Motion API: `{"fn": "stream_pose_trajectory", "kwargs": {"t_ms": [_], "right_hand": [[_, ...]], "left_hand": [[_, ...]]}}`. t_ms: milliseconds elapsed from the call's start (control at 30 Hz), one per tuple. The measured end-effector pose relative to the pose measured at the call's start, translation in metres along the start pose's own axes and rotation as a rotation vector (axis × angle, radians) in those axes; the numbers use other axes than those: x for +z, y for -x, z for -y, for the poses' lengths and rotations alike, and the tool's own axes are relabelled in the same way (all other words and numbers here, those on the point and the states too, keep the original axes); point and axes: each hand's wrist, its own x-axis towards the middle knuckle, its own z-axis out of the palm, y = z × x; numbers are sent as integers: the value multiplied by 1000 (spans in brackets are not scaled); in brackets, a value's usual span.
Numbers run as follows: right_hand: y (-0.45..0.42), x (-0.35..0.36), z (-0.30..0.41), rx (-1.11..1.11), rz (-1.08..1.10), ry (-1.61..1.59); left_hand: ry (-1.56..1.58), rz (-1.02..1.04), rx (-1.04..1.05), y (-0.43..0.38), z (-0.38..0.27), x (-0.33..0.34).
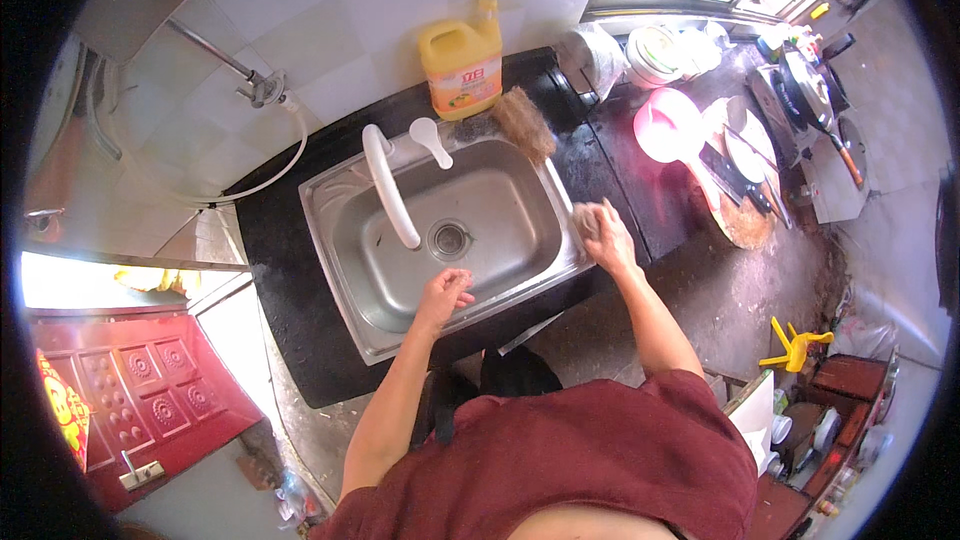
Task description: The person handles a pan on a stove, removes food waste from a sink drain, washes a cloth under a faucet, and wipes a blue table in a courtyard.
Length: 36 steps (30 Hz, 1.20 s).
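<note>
A stainless steel sink is set in a black countertop before me. My right hand is at the sink's right rim, closed around a greyish-brown scouring pad. Over the front part of the basin hangs my left hand, its fingers loosely curled and apart, with nothing visible in them. A white faucet arches over the basin, its spout ending near the drain. Behind it is the white faucet lever.
A yellow detergent jug and a brown fibrous scrubber stand behind the sink. To the right lie a pink ladle and a round cutting board with knives. A frying pan sits farther right, near stacked bowls.
</note>
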Motion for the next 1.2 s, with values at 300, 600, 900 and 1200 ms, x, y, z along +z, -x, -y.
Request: {"fn": "stream_pose_trajectory", "kwargs": {"t_ms": [300,600,900,1200], "right_hand": [[113,43,143,75,494,-255],[110,213,378,-167,904,-966],[-36,226,423,-680,146,-249],[128,211,450,-1208,406,-398]], "left_hand": [[9,-222,-1,60,48,-68],[107,-869,136,187,110,-186],[261,-1033,146,263,175,-230],[493,-1005,-38,260,184,-225]]}}
